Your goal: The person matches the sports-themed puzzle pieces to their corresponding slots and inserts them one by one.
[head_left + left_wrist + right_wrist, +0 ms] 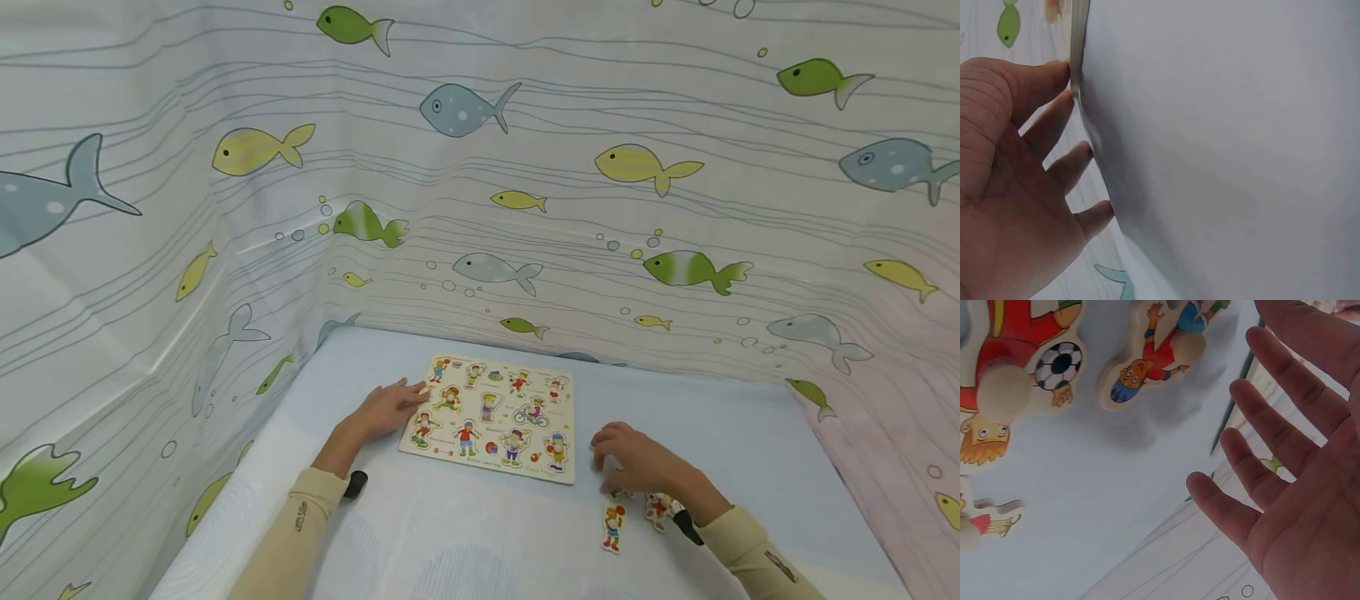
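At far left, the fish-print sheet (247, 200) stands along the left edge of the tabletop (720, 425) and continues behind its far edge. The left sleeve (281, 542), beige, enters from the near side; a black device (356, 485) sits at its cuff. The left hand (386, 410) is unclenched, fingers slightly spread, with its fingertips touching the left edge of the puzzle board (450, 433). The board lies flat near the tabletop's far edge, left of centre, slightly skewed, and bears coloured sports figures; which are seated pieces is too small to tell.

To the right, beyond the board's near right corner, a loose figure piece (612, 529) lies flat on the tabletop. The right hand (637, 461) is relaxed above this area, its fingers apart from one another. Further pieces lie partly beneath it. The right wrist view shows a footballer piece (1019, 365) and a blue-capped piece (1147, 362), each with a pale round knob, clear of the fingers. The right sleeve (750, 554), also beige, closes the near right side.
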